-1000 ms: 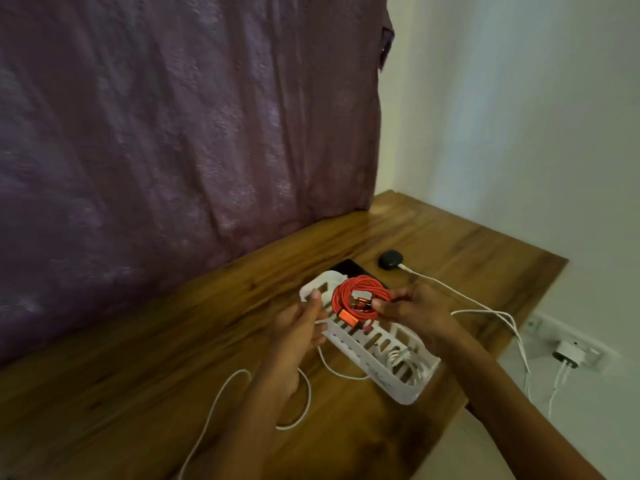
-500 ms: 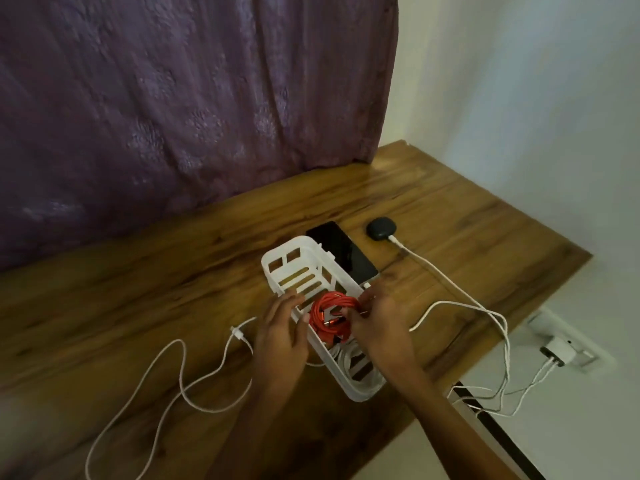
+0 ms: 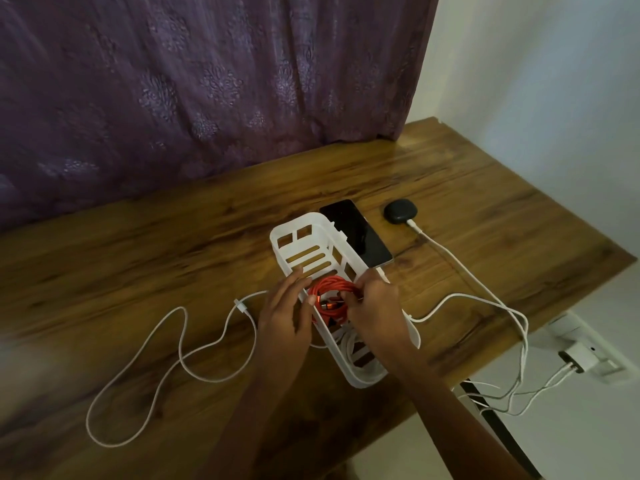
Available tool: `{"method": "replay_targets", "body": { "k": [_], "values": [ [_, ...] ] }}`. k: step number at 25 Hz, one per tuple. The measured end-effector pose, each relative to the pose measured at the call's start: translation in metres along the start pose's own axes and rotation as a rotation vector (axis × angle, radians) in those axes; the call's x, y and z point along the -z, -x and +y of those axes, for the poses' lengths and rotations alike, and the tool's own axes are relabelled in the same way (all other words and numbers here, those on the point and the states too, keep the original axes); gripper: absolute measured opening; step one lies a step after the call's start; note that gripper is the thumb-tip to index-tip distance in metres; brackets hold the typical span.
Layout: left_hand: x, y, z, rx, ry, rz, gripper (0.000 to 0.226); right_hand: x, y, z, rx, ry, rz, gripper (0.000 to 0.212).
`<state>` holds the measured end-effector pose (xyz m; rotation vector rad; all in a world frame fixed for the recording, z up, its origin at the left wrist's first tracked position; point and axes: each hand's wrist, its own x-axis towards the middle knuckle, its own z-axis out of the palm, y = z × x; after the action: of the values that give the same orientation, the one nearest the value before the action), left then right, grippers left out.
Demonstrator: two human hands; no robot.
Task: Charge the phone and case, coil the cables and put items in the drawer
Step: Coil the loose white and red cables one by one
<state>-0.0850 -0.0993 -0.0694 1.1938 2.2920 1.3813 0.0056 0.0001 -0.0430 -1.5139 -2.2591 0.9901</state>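
From my remote seat I see the red cable (image 3: 330, 295), wound into a tight coil, sitting in the middle of the white basket (image 3: 294, 221), which lies lengthwise on the wooden table (image 3: 138, 265). The right hand (image 3: 375, 308) comes in over the basket's right wall with its fingers curled round the coil's right side, grasping it. The left hand (image 3: 285, 308) rests flat against the basket's left rim with its fingers straight and relaxed. Its thumb points in toward the coil, though from this angle I cannot say whether it actually touches the red loops. Closer to me in the same basket, a coiled white cable (image 3: 349, 344) fills the near end, partly hidden under the right wrist. The phone (image 3: 356, 233) lies face up with a dark screen just beside the basket's right wall, toward its far end. Right of the phone and apart from it sits the black earbud case (image 3: 401, 211), with a white charging cable (image 3: 450, 257) plugged into it. That cable runs across the table, drops off the right edge and reaches the charger (image 3: 576, 355) seated in the wall socket (image 3: 602, 367). A loose white cable (image 3: 240, 305) snakes in open loops over the table to the left of the left hand. A purple curtain (image 3: 207, 81) hangs behind the table.
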Motion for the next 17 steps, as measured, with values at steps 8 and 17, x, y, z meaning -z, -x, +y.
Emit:
{"method": "replay_targets", "body": {
  "k": [8,17],
  "values": [
    [-0.001,0.000,-0.003,0.019,0.053,-0.019,0.038,0.004,0.005,0.004,-0.035,0.152,0.004,0.027],
    [-0.001,-0.001,-0.002,0.046,0.062,-0.043,0.038,0.007,0.008,0.006,0.225,0.313,-0.034,0.038]
  ]
}}
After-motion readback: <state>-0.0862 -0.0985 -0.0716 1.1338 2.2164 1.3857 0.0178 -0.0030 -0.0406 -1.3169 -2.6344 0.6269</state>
